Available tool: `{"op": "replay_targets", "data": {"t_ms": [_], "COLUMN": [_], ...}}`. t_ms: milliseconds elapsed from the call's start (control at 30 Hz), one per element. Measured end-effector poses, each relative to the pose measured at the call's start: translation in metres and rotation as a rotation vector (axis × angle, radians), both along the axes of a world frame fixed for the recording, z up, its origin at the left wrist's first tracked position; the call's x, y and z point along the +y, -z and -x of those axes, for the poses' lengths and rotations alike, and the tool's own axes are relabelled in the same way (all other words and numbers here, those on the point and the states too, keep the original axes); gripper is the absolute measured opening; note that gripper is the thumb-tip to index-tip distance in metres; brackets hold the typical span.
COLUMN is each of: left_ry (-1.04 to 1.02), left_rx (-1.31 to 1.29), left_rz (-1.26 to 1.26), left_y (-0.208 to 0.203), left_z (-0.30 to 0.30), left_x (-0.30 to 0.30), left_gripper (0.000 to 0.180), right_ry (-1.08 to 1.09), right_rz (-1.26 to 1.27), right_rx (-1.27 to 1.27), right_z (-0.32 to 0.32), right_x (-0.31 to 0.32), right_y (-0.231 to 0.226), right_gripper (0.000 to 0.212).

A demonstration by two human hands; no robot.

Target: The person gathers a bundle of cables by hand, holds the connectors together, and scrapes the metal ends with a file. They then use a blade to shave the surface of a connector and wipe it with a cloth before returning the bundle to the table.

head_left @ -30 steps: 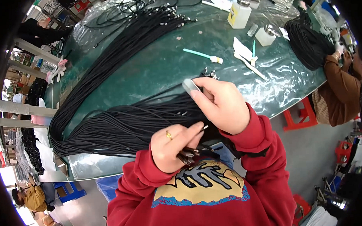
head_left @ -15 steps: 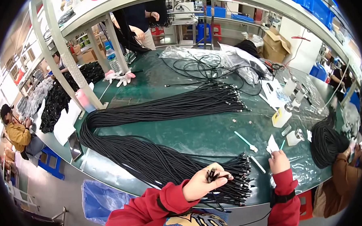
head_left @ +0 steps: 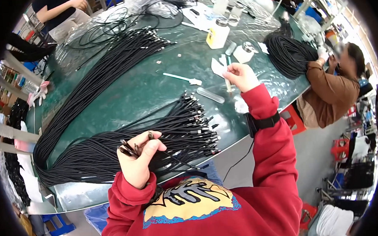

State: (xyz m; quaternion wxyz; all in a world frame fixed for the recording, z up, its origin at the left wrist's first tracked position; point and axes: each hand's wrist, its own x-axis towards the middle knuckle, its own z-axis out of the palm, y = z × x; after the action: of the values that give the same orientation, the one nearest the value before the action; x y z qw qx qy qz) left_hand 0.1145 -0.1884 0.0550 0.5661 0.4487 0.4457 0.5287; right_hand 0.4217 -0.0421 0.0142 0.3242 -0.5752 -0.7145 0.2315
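My left hand [head_left: 141, 156] is closed around several black cable ends with small plugs, just above the near end of the black cable bundle [head_left: 102, 151]. That bundle bends back at the left, and its far end of plugs lies further up the table. Over the right part of the table, the thumb and fingertips of my right hand [head_left: 243, 77] pinch a slim pale stick [head_left: 228, 83], partly hidden. White paper [head_left: 218, 68] is beside these fingertips. A teal stick with a white tip [head_left: 183, 78] and a clear tube [head_left: 210, 95] lie between my hands.
A white bottle with a yellow label [head_left: 218, 35] and a metal-topped bottle [head_left: 244, 53] stand beyond my right hand. A coiled black cable bundle [head_left: 288, 54] lies at the right, by a seated person in brown. Another person stands at far left. Clear plastic sheeting covers the table's back.
The view has swung to the right, so the table appears shifted left and turned. My left hand still grips the cable ends, and its fingers have turned upward. My right hand remains beside the paper.
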Motion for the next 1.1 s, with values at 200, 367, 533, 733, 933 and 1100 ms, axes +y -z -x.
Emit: {"op": "replay_targets", "data": {"t_ms": [200,367,533,733,933,1100], "left_ry": [0.055,0.031,-0.067,-0.086,-0.085,-0.105], "left_rx": [-0.219,-0.135,-0.123,-0.07,-0.012,0.076], "left_rz": [0.073,0.142,0.118,0.048,-0.046,-0.127], "left_y": [0.007,0.002,0.0,-0.004,-0.001,0.002], "left_z": [0.004,-0.001,-0.005,-0.004,-0.006,-0.006], "left_x": [-0.003,-0.003,-0.003,-0.003,-0.006,-0.007], "left_gripper": [0.023,0.021,0.018,0.016,0.014,0.015], "right_ry": [0.002,-0.081,-0.455,-0.489,-0.67,-0.49], "right_rz": [0.441,0.586,0.538,0.399,0.18,0.037], "right_rx": [0.87,1.316,1.429,1.366,1.476,1.155], "right_z": [0.007,0.04,0.089,0.116,0.139,0.147], "right_x": [-0.019,-0.053,-0.078,-0.108,-0.12,-0.13], "right_y": [-0.012,-0.023,-0.033,-0.05,-0.032,-0.038], "right_gripper": [0.016,0.019,0.02,0.02,0.015,0.014]}}
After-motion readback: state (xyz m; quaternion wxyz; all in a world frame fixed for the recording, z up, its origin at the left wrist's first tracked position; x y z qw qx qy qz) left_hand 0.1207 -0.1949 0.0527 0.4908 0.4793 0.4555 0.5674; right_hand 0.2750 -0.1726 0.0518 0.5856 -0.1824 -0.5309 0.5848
